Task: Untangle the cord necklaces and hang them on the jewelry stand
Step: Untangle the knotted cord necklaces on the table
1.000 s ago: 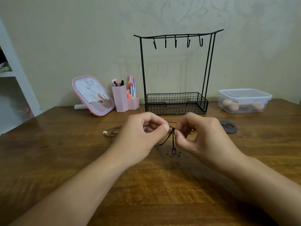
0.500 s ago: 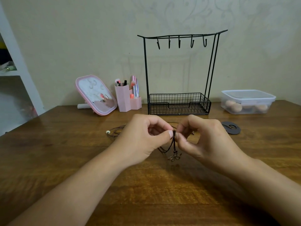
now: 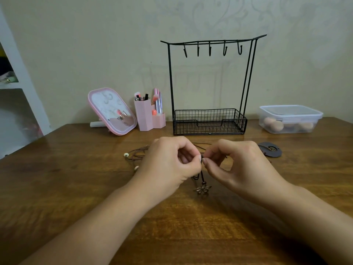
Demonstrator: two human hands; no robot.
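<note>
Wooden table against pale patterned wall, white shelving left

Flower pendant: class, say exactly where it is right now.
In the head view, the flower pendant lies on the wooden table near the centre, hanging from a dark cord pinched between the left hand and right hand.

No readable text, label or number anywhere.
</note>
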